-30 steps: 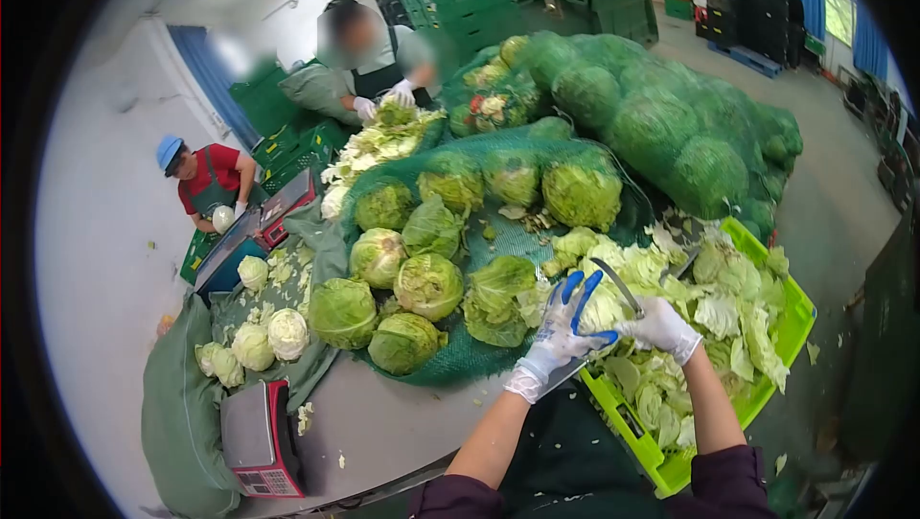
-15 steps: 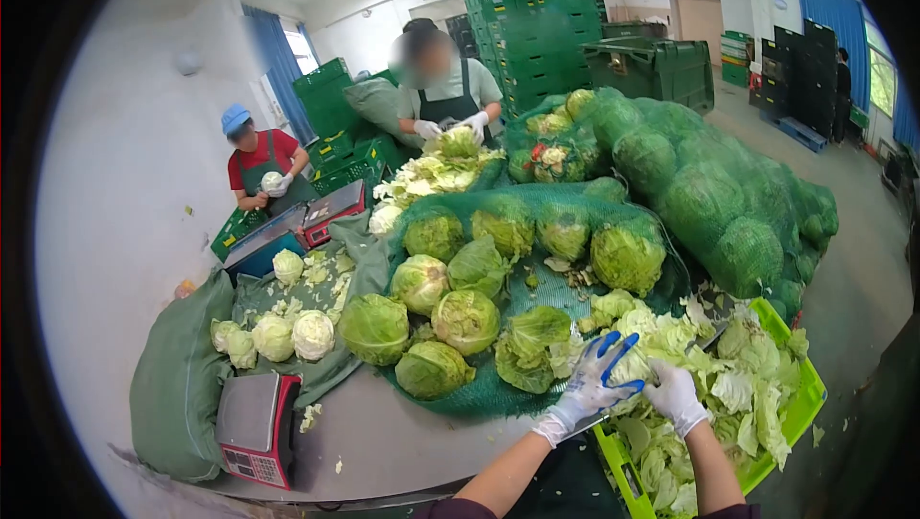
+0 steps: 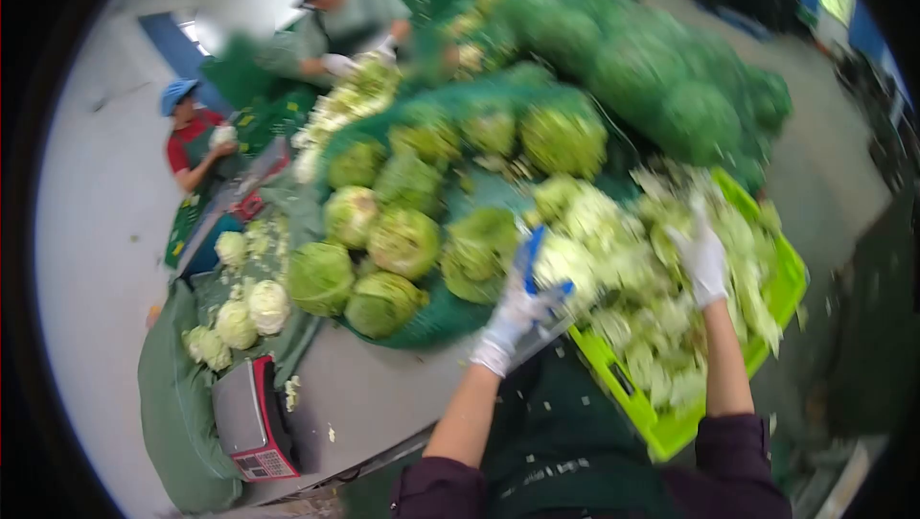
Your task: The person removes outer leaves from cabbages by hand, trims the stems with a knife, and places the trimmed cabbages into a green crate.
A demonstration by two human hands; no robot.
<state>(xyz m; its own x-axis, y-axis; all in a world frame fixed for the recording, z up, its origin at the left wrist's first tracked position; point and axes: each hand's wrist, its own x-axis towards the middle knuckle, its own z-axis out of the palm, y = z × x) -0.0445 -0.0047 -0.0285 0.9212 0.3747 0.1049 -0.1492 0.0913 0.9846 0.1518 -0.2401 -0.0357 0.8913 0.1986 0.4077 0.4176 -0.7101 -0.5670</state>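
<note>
My left hand, in a white glove with blue-coated fingers, grips a pale trimmed cabbage at the table's edge. Over the loose leaves to its right is my right hand, white-gloved and slightly blurred, with fingers stretched out and nothing visible in them. Beneath both hands, a lime-green crate is heaped with torn cabbage leaves. Several untrimmed cabbages lie left of my left hand on an opened green net sack.
Full net sacks of cabbages are piled behind. A red-framed scale stands on the metal table, near trimmed cabbages at left. Two co-workers, one in a grey top and one in a red shirt, handle cabbages across the table.
My right hand has moved away from my left, rightward over the leaf-filled crate, and its fingers have opened. My left hand stays at the cabbage. The camera view has tilted downward and turned.
</note>
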